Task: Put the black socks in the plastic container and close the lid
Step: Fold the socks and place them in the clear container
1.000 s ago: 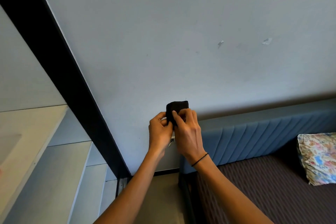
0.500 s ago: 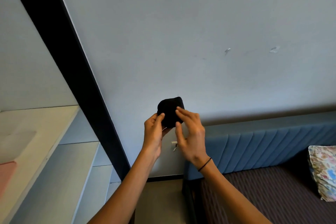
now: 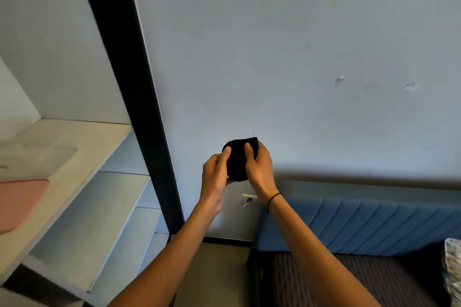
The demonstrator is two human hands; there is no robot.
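Currently both the left hand (image 3: 216, 174) and right hand (image 3: 258, 169) grasp the balled black socks (image 3: 238, 162) midair before the wall (image 3: 274, 45); container unseen, so next locate it.

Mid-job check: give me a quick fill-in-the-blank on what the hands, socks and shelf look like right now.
1. The socks are held by ____ hands, the left hand and the right hand.
2. The socks are ____ in colour.
3. A black band circles the ____ wrist.
4. The mat on the shelf is ____.

Answers: both; black; right; pink
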